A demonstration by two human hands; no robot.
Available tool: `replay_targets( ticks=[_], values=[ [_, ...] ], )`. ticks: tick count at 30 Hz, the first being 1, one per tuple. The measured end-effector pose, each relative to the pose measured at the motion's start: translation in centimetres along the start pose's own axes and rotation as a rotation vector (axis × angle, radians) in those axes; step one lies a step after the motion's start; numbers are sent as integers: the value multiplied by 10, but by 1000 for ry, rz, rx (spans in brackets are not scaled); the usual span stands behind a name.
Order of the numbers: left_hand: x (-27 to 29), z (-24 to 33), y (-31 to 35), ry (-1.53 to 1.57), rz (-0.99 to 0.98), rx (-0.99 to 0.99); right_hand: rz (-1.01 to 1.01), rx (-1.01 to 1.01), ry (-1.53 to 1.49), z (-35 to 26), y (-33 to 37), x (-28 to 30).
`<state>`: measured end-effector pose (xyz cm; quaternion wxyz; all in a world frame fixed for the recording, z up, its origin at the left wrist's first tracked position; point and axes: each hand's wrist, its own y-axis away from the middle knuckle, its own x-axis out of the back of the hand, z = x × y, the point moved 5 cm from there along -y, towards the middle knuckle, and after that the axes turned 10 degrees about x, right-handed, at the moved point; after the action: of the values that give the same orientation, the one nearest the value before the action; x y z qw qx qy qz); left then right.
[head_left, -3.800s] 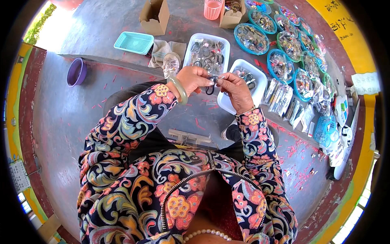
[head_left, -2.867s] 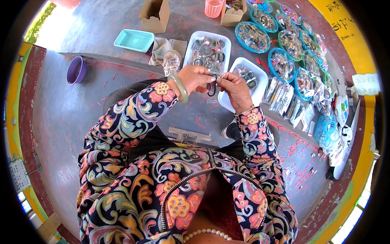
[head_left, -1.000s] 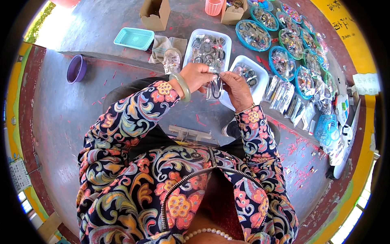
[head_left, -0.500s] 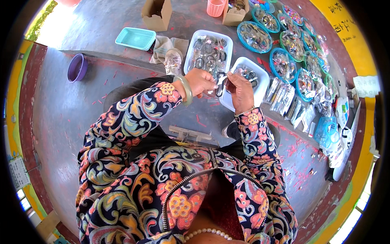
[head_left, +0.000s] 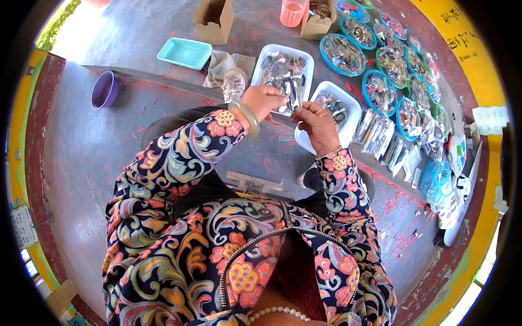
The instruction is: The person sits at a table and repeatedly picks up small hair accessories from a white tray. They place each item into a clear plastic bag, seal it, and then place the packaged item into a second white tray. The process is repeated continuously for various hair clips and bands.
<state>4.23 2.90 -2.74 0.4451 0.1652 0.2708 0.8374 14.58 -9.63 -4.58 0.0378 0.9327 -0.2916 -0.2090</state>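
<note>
My left hand [head_left: 261, 101], a pale bangle at its wrist, is closed in a pinch on a small clear plastic packet [head_left: 289, 93]. Black looped bands show inside the packet; their exact kind is hard to make out. On the other side, my right hand [head_left: 319, 126] pinches the packet's near edge with thumb and fingers. Just beyond my hands stands a white basin [head_left: 309, 69] of dark pieces in clear wrapping. A second white basin [head_left: 354, 122], by my right hand, holds a smaller heap of similar dark pieces.
Blue and green round baskets [head_left: 343, 55] full of small packets crowd the far right, beside rows of clear packets [head_left: 375, 129]. A turquoise tray [head_left: 185, 53], a cardboard box [head_left: 213, 27] and a pink basket [head_left: 294, 13] lie farther off. A purple basin [head_left: 105, 90] stands left.
Both hands have turned the packet, which now stands more upright before the far basin. My right hand has moved slightly left and nearer, its fingers more curled.
</note>
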Motion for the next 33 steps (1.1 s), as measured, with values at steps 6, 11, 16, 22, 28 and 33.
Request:
replay_targets(
  ticks=[6,11,16,22,28,33],
  values=[
    [8,10,9,122,5,10,86,115,90,-2,-14,26],
    [27,32,20,406,-26,-93,187,187,613,-11,-34,74],
    [47,65,41,506,-126,-229,102,359,1164,19,-60,81],
    [62,82,56,520,-168,-377,-67,268,1035,69,-85,52],
    [61,78,47,485,-175,-354,-174,269,1027,116,-125,48],
    [58,77,49,437,-156,-339,-124,274,1203,129,-151,44]
  ],
)
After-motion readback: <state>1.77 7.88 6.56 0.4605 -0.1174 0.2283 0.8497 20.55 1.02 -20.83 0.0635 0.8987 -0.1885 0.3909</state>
